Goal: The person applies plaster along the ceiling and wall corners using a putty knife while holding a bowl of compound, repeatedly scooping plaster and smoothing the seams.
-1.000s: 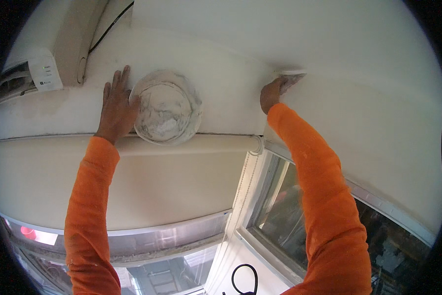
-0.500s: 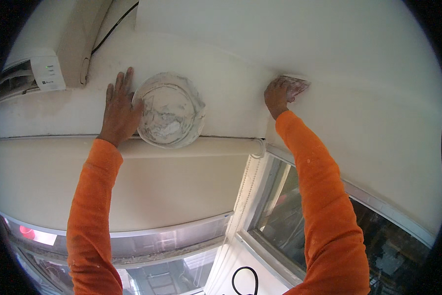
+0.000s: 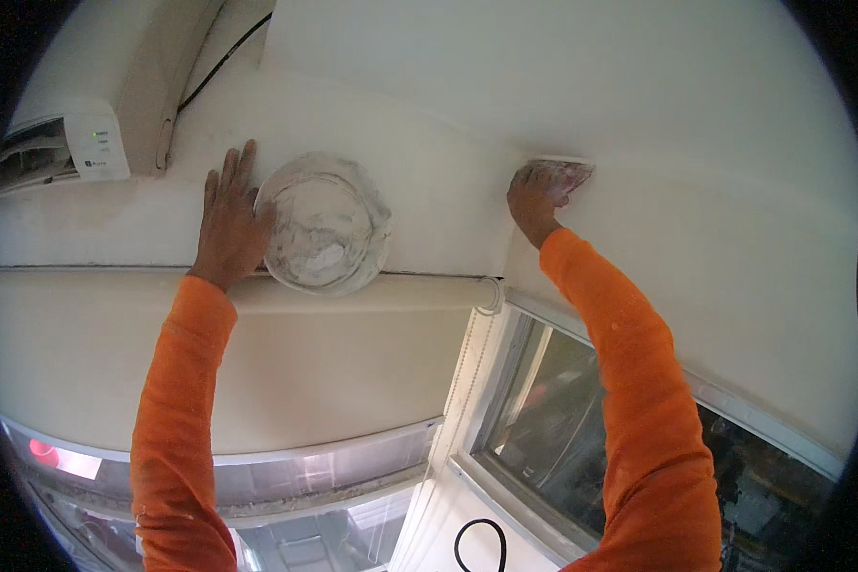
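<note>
My left hand [image 3: 232,214] is raised at the left, its fingers stretched upward and its thumb over the edge of a round, shallow bowl [image 3: 326,225]. Whitish and grey smears cover the bowl, and it overlaps the wall and the roller blind behind. Higher up on the right, my right hand [image 3: 536,200] is closed around a flat reddish putty spreader [image 3: 569,178] coated with pale filler. Its straight, light edge lies along the pale wall surface near the upper corner. My fingers hide the spreader's left part.
A wall-mounted air conditioner [image 3: 95,143] is at the upper left, with a black cable [image 3: 224,62] beside it. Below the hands hang a roller blind [image 3: 333,372] and its bead chain [image 3: 469,357]. A framed window [image 3: 553,410] is at the right; a black loop [image 3: 481,543] shows at the bottom.
My right hand and the spreader appear slightly lower and further left. The left hand and bowl sit a little lower in the picture; the view itself has shifted slightly. Both holds look the same.
</note>
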The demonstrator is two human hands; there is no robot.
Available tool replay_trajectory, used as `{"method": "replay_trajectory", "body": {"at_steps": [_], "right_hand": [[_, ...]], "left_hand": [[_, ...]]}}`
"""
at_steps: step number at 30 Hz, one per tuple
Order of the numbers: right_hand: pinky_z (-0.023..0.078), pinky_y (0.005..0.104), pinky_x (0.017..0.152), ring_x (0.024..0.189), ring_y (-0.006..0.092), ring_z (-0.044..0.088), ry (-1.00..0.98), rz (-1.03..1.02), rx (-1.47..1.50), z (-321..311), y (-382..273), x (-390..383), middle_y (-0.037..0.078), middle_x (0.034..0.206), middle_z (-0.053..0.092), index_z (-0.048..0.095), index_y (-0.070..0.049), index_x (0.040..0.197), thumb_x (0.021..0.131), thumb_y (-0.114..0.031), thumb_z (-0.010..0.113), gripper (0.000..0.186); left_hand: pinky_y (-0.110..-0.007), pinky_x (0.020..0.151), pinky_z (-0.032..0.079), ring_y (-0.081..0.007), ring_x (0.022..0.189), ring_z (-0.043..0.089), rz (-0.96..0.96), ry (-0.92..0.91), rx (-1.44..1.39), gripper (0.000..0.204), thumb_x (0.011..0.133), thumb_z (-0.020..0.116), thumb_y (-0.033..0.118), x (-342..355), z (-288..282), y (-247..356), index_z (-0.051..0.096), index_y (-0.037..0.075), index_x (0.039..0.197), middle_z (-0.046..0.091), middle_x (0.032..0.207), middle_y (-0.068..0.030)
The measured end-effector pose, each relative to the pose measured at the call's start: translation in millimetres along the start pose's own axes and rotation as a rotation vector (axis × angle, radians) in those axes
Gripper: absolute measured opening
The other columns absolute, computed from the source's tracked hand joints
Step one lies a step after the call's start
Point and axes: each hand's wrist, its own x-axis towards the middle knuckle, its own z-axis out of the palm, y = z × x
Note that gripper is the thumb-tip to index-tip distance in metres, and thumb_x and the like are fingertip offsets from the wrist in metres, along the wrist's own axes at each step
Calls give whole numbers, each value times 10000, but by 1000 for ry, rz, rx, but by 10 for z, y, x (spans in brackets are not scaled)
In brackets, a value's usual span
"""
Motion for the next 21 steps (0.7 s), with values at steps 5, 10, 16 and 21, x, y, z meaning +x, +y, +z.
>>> {"method": "replay_trajectory", "body": {"at_steps": [5,10,16,21], "right_hand": [[519,507,779,1046,365,625,-33,134,118,52,-10,91,159,1182,639,723,-57,1035,853,-178,608,247],[563,458,702,925,304,687,-493,-197,448,-538,-110,-94,114,971,710,726,-66,995,837,-178,618,222],[549,417,784,893,288,693,-316,-369,977,-1913,74,-1256,151,950,709,690,-52,1027,827,-173,574,261],[522,366,836,912,269,658,-491,-233,1914,-2360,258,-1928,162,960,686,659,-11,1033,815,-106,569,254]], "left_hand": [[-458,1208,89,-331,1470,144,-34,-27,-38,719,899,475,190,51,64,105,158,10,1518,224,1567,-169],[-462,1206,96,-342,1463,164,55,3,92,719,901,487,193,-10,-18,30,164,28,1522,221,1556,-215],[-471,1202,107,-345,1466,153,18,-43,2,688,918,507,209,80,82,-51,209,43,1515,199,1578,-168],[-478,1163,215,-359,1438,236,99,-116,90,544,932,487,233,38,-102,-328,399,-3,1414,247,1555,-195]]}}
